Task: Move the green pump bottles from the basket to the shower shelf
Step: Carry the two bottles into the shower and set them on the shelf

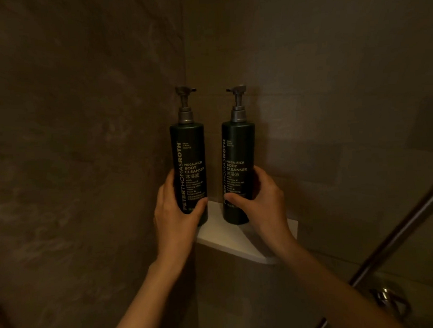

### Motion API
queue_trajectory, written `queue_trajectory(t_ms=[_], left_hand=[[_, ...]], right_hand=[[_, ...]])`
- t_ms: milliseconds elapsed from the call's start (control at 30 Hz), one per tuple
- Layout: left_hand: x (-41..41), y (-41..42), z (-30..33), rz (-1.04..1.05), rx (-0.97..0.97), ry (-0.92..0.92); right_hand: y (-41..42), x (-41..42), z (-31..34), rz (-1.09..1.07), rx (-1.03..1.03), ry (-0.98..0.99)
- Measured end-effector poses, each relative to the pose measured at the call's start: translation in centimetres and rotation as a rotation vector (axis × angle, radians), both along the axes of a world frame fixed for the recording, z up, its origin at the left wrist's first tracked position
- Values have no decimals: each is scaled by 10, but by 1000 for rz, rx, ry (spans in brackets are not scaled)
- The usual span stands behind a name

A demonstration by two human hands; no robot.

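Two dark green pump bottles with grey pumps stand upright side by side on a white corner shelf (240,244) in a dim tiled shower. My left hand (175,214) wraps the lower part of the left bottle (189,152), whose base sits at the shelf's left edge. My right hand (263,201) grips the lower part of the right bottle (238,150), which rests on the shelf. Both labels face me. No basket is in view.
Brown stone-tiled walls meet in the corner behind the shelf. A slanted metal rail (394,233) crosses the lower right, with a chrome fitting (387,297) below it.
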State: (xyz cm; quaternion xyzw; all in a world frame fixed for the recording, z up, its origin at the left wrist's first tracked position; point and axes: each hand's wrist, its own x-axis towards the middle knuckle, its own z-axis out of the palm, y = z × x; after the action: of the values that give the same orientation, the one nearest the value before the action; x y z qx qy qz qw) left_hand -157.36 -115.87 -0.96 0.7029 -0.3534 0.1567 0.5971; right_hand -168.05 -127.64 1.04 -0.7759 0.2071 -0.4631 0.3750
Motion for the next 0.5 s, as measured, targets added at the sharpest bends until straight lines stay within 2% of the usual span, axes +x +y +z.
queue_trajectory(t_ms=[233,500], left_hand=[[-5,15,-2,28,47,-10],[-57,67,-10,271,317,-289]], right_hand=[[8,-8,-6,23,-14,-8],[28,-60,-14,3,-391,159]])
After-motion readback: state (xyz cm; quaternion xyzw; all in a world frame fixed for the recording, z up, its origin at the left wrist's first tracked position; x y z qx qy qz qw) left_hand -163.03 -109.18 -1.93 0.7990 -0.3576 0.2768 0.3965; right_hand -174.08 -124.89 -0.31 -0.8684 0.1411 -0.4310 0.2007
